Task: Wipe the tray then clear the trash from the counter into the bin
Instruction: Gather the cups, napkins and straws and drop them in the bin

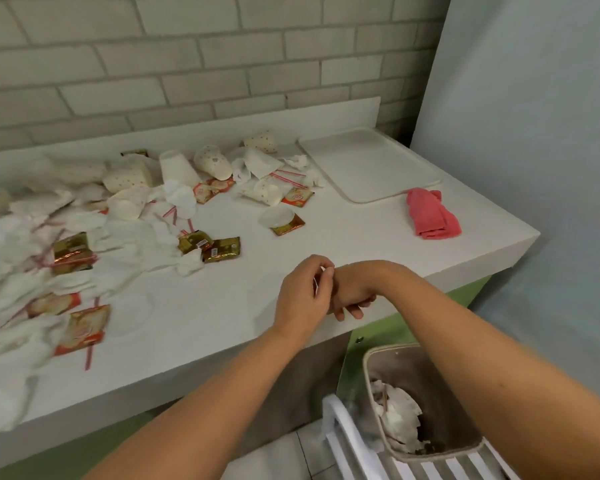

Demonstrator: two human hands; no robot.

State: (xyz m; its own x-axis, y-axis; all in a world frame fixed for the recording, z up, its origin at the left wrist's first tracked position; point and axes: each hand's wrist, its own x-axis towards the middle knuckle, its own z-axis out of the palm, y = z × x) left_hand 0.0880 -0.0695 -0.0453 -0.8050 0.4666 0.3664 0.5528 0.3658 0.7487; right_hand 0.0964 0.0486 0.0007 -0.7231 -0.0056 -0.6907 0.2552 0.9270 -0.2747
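Note:
The white tray lies bare at the counter's far right, with a crumpled pink cloth just in front of it. Trash covers the left and middle of the white counter: paper cups, tissues, snack wrappers and red-striped straws. The beige bin stands on the floor below the counter's front edge and holds crumpled tissue. My hands meet at that front edge. My left hand pinches a small white scrap against my right wrist. My right hand hangs over the edge, fingers loosely curled and holding nothing.
A grey brick wall runs behind the counter, and a pale wall closes off the right side. A white slatted object sits on the floor beside the bin. Green cabinet fronts show under the counter.

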